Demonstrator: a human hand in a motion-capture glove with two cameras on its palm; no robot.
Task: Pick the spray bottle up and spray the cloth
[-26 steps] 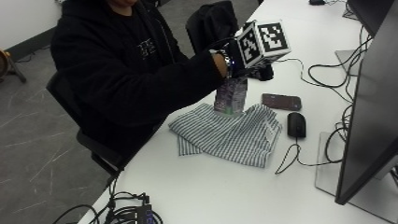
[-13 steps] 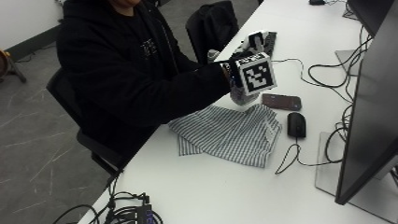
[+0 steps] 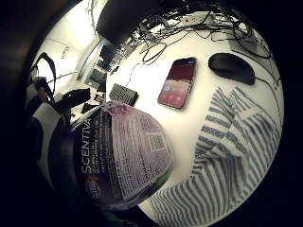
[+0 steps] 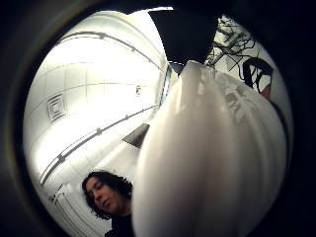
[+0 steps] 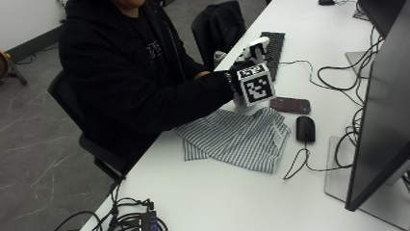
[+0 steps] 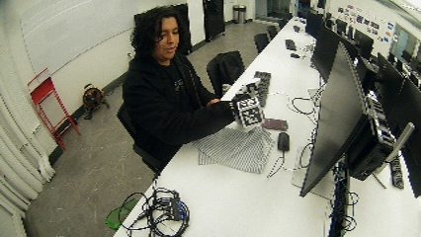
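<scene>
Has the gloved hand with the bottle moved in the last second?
Yes. The right hand has lifted the spray bottle up off the striped cloth, toward the keyboard.

Spray bottle (image 6: 242, 88) in gloved right hand (image 6: 238, 102) above striped cloth (image 6: 238, 148)

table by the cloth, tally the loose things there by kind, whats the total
striped grey-and-white cloth: 1
dark red smartphone: 1
black computer mouse: 1
black keyboard: 1
white-topped spray bottle with a purple label, held in the gloved right hand: 1
total: 5
</scene>
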